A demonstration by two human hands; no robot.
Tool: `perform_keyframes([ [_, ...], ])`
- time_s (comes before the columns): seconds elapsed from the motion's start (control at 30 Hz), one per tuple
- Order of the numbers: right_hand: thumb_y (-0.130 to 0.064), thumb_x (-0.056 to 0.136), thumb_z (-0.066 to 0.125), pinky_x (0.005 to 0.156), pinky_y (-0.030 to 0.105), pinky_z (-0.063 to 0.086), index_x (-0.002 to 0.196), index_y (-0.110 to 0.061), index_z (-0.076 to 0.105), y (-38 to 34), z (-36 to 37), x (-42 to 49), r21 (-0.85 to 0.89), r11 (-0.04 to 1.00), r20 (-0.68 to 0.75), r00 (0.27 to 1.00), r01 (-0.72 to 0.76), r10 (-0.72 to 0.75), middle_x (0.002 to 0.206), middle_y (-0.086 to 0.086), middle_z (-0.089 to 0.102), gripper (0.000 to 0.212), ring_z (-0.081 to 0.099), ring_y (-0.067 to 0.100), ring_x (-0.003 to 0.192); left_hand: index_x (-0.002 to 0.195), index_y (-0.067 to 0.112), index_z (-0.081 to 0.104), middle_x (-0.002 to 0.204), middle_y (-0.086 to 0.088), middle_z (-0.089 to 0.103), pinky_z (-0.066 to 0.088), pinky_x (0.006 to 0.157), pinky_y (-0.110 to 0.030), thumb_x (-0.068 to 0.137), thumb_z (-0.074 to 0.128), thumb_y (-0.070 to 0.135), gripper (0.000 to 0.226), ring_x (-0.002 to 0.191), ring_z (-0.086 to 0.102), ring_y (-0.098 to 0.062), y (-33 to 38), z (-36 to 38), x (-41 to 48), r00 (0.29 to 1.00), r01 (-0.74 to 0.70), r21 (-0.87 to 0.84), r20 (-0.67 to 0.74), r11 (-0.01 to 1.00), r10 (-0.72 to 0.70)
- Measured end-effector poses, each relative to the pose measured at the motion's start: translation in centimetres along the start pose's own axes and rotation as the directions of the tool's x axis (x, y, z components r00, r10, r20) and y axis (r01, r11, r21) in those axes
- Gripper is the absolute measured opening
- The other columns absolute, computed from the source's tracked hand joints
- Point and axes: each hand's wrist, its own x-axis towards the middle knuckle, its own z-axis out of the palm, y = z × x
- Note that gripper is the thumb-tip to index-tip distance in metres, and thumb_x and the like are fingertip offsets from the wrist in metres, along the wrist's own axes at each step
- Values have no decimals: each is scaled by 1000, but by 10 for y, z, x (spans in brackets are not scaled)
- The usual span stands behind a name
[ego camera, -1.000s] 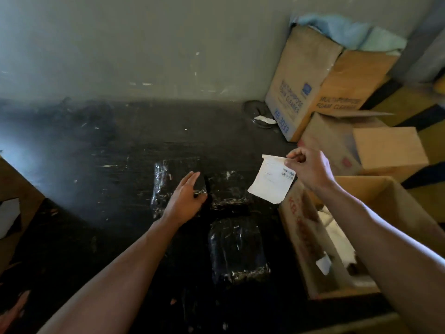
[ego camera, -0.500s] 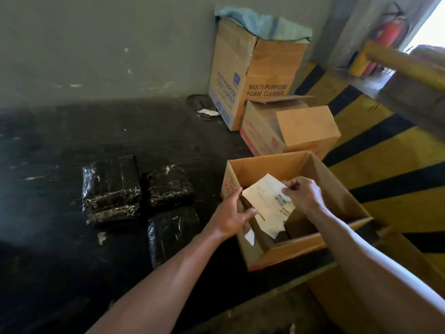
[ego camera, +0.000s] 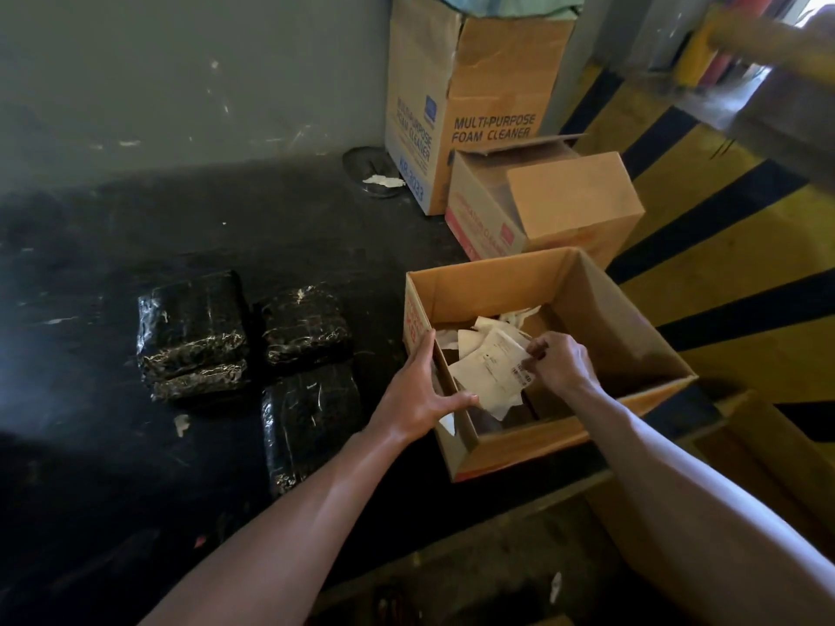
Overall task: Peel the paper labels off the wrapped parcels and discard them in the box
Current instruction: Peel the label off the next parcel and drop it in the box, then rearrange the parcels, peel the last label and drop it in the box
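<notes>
An open cardboard box (ego camera: 492,282) stands on the dark floor with several white paper scraps inside. My right hand (ego camera: 562,361) pinches a white printed paper label (ego camera: 490,368) over the box's opening. My left hand (ego camera: 422,390) rests on the box's left wall, thumb touching the label's lower edge. Left of the box lie black plastic-wrapped parcels: a stack of two (ego camera: 194,336), a single one (ego camera: 307,329) beside it, and one nearer to me (ego camera: 307,422).
A tall box marked "Multi-purpose foam cleaner" (ego camera: 479,106) and a smaller open carton (ego camera: 565,205) stand behind the box against the grey wall. Yellow and black striped floor (ego camera: 723,273) runs to the right. A paper scrap (ego camera: 181,424) lies by the parcels.
My right hand carried the label from above the parcels to over the open box. My left hand left the parcel and came to the box's left wall. The view swung right.
</notes>
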Motion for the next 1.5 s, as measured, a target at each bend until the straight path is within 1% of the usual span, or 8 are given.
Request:
perform_keyframes([
  [0.13,-19,84,79,72,34,61,106,-14,67,-3,-2,-1,40,999,0,1000,21,-21,108,3,67,26,68,19,95,159,21,6,165,-1,18,22,119,-44,70,84,51,122,150,20,-20,1,-2,1,1000,-3,35,-17,999,3],
  [0.43,-27,82,80,67,30,60,104,-17,65,-13,-6,-6,68,995,-43,996,75,-72,106,2,69,29,70,16,90,159,22,8,166,0,17,30,114,-47,67,76,70,123,149,25,-23,2,-8,3,1000,-18,287,-13,958,22],
  [0.63,-34,82,79,71,36,61,106,-18,66,-31,-6,-14,113,988,-42,994,102,-98,105,2,70,32,69,16,90,158,23,8,165,-3,19,41,109,-49,71,70,73,118,146,32,-26,2,-13,6,999,-39,373,20,927,34],
  [0.83,-38,85,78,83,32,55,128,-11,62,-74,-1,-13,119,979,-51,986,163,-158,126,7,66,53,64,23,113,157,25,19,163,-3,23,36,111,-48,84,65,61,93,144,33,-24,-26,-61,-2,997,29,228,-77,973,-12],
  [0.97,-40,84,78,88,39,58,121,-18,65,-130,20,-5,147,966,-42,977,211,-207,119,3,69,45,68,21,107,151,23,33,157,-2,35,37,108,-38,89,60,60,78,140,40,-21,-72,-127,-20,971,121,170,-226,978,-81],
  [1.17,-42,85,73,98,45,49,128,-19,62,-248,89,-16,22,943,-27,944,331,-330,125,4,64,50,59,25,117,145,21,44,147,-3,49,42,105,-39,88,64,57,71,131,50,-22,-142,-232,-53,852,305,26,-454,952,-260],
  [1.37,-40,88,71,92,29,45,134,-17,58,-330,179,-33,72,925,196,904,374,-380,130,1,60,53,56,17,119,138,19,50,127,4,55,41,88,-28,92,65,41,53,110,54,-12,-206,-296,-78,753,367,-162,-525,916,-395],
  [1.5,-47,88,71,95,33,48,144,-18,50,-357,233,-35,113,950,331,890,292,-313,142,2,58,66,57,21,125,154,17,30,148,-1,46,40,106,-35,91,67,44,78,130,48,-18,-231,-314,-72,767,383,-254,-448,888,-459],
])
